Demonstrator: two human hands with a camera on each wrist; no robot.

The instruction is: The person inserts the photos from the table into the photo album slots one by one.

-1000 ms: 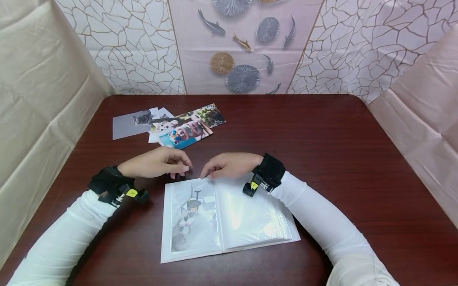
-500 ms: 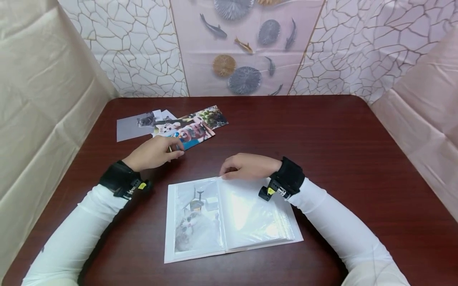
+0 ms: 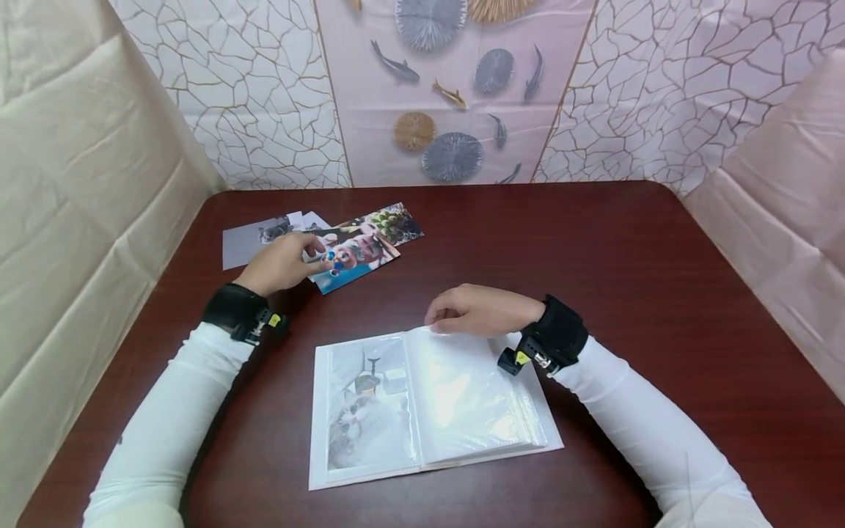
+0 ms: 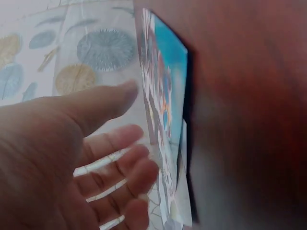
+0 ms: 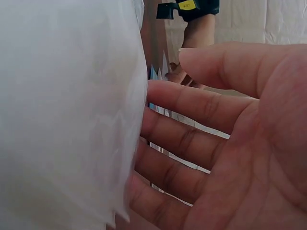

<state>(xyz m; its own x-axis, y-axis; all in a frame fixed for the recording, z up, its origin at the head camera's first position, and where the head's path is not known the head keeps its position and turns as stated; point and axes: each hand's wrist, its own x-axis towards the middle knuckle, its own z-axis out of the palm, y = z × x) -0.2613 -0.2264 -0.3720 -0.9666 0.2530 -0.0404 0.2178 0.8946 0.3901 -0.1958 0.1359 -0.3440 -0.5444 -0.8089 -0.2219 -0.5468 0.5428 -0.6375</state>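
The left hand is over the pile of photos near the table's far left corner, its thumb held away from loosely bent fingers, with nothing between them; whether a fingertip touches cannot be told. To take just the top photo, it would be best to slide it by its overhanging near edge, then pinch that edge alone, as glossy prints may cling together and smear. The right hand has its fingers almost straight against the sleeve at the album's far edge, thumb apart, gripping nothing; a light touch there should spare the thin plastic.

The top photo lies aslant, a pinkish animal on bright blue, partly covering other prints. A grey one sticks out toward the table's left edge. The album lies spread, a pale cat picture in its left page.
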